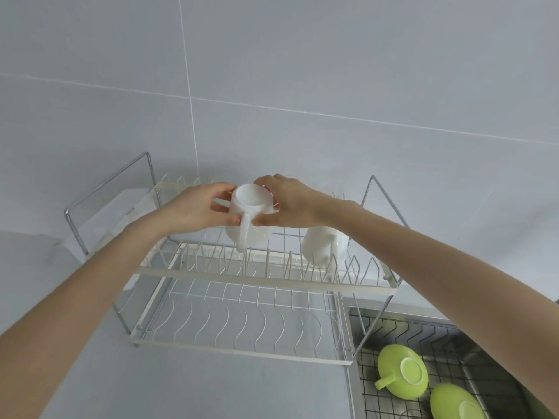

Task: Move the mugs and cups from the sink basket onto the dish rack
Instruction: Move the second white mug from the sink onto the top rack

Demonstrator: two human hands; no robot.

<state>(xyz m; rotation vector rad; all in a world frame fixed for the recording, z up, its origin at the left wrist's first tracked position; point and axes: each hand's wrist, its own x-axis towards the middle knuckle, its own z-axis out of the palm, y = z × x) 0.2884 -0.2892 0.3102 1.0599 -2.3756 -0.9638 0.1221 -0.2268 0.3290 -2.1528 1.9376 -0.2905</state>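
Two-tier white wire dish rack (242, 276), frame centre. Steel sink basket (447, 343), lower right: two green cups (402, 370) inverted. White mug (249, 219), upside-down over upper tier, gripped by left hand (196, 210) and right hand (290, 204). Second white mug (325, 246), upper tier right.

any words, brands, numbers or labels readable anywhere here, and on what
None: no text, brand, number or sign can be read anywhere in this view.
White mug held upside down by both hands: plain, no print.
Second white mug on the dish rack: plain.
Two green cups in the sink basket: their bases show no visible mark.
Wall tiles: bare.
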